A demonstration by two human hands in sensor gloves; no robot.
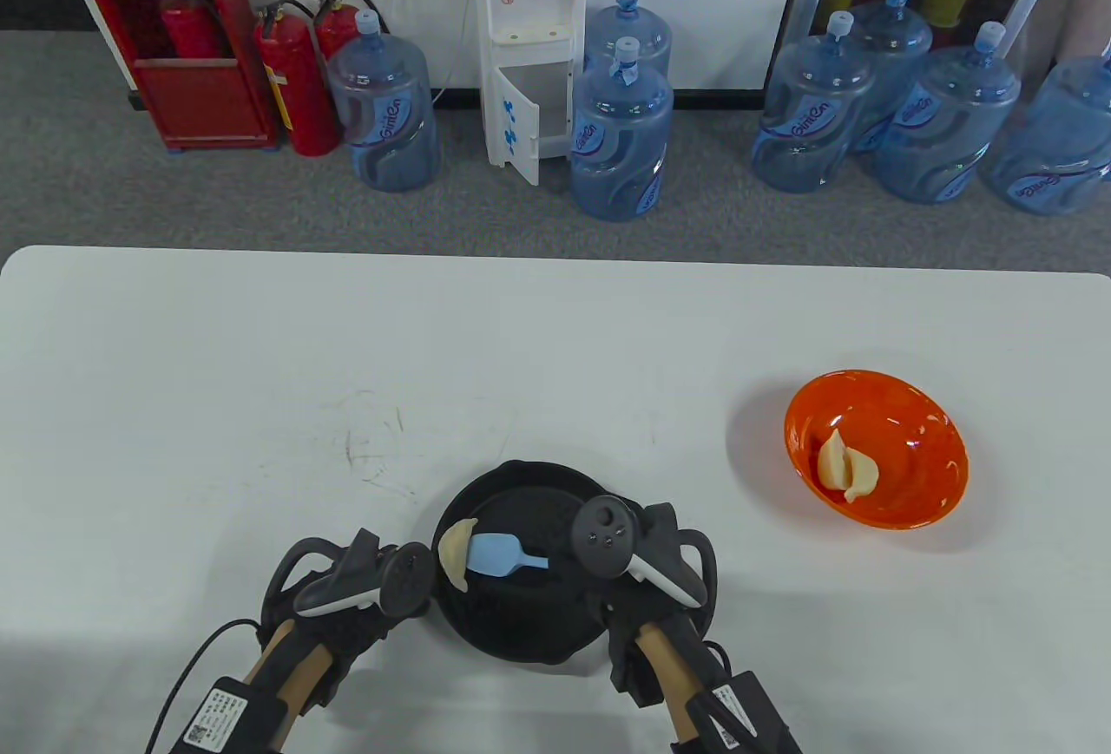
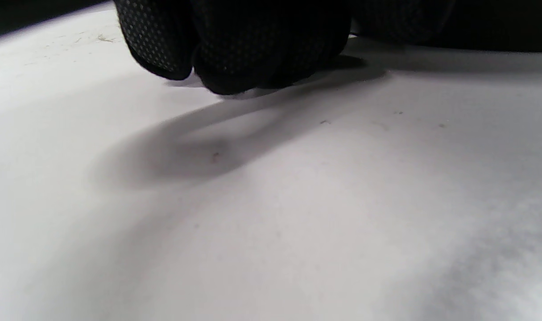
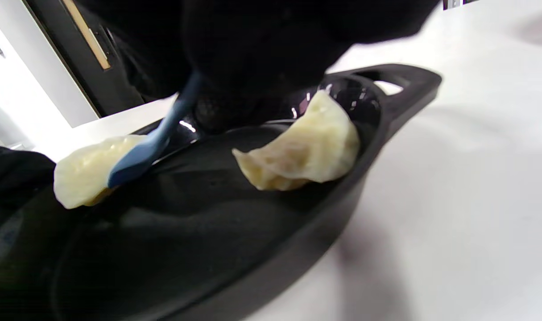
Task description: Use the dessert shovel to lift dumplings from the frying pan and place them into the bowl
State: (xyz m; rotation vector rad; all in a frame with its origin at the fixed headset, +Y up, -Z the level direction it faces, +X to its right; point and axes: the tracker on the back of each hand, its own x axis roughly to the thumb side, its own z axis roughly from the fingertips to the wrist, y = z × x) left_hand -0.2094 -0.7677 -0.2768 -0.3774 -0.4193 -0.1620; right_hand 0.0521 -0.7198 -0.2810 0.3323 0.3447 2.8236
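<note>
R hand [image 1: 638, 563] fingers grasping shovel [image 1: 496, 554], blade at dumpling [image 1: 454, 553] in pan [image 1: 521, 615], L hand [image 1: 347, 589] fingers curled, empty, knuckles on counter [image 1: 260, 372], 2 dumplings in bowl [image 1: 920, 407]

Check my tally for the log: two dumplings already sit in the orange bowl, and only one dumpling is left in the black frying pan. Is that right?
Not quite. The orange bowl does hold two dumplings, but the black frying pan still holds two, not one: the right wrist view shows one dumpling at the blue shovel and a second dumpling near the handle end.
</note>
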